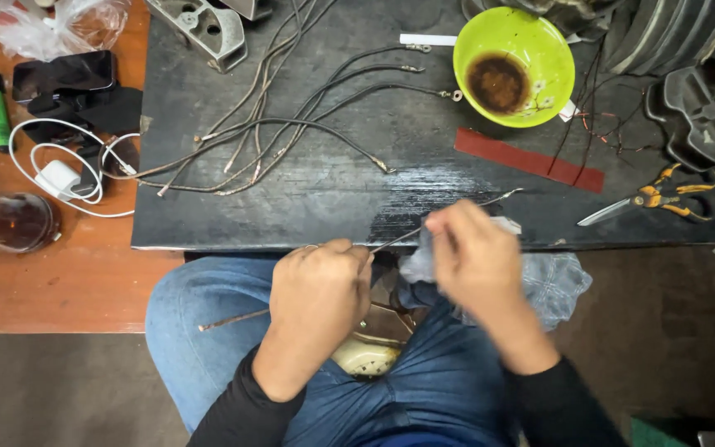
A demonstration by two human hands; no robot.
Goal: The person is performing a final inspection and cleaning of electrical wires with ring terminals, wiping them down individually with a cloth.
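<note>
While left hand (318, 285) fists the wire (448, 217), right hand (472, 252) pinches cloth (552, 281).

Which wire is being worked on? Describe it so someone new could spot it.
Start at the dark work board and go to its near edge, above the person's lap. The thin wire runs there from the left hand to the right hand, which presses a pale cloth on it. The other wires lie loose farther back.
</note>
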